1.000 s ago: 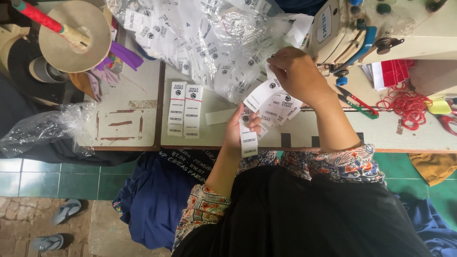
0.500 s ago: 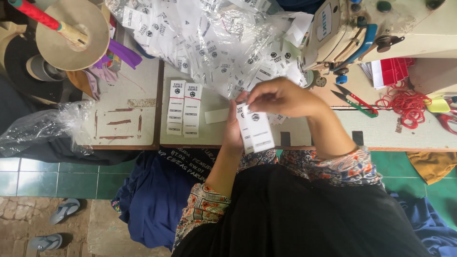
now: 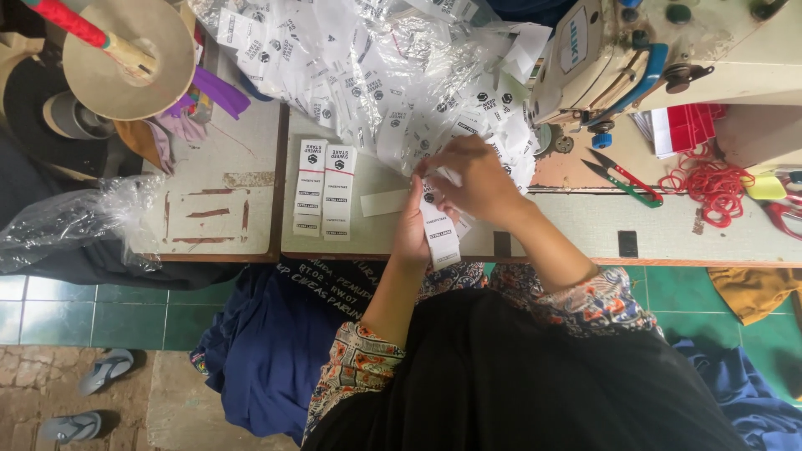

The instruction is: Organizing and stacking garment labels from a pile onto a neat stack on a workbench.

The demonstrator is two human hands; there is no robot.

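Two stacks of white printed fabric labels (image 3: 324, 190) lie near the counter's (image 3: 225, 167) front edge; the clear plastic bag of loose labels (image 3: 376, 67) lies behind them, with the cream sewing machine (image 3: 668, 50) at its right.

White printed label stack (image 3: 438, 227), upright in hands

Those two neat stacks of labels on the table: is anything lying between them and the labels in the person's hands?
Only one loose blank strip lies flat on the table between the two stacks and the left hand, which holds a bunch of labels. The right hand rests on top of the bunch.
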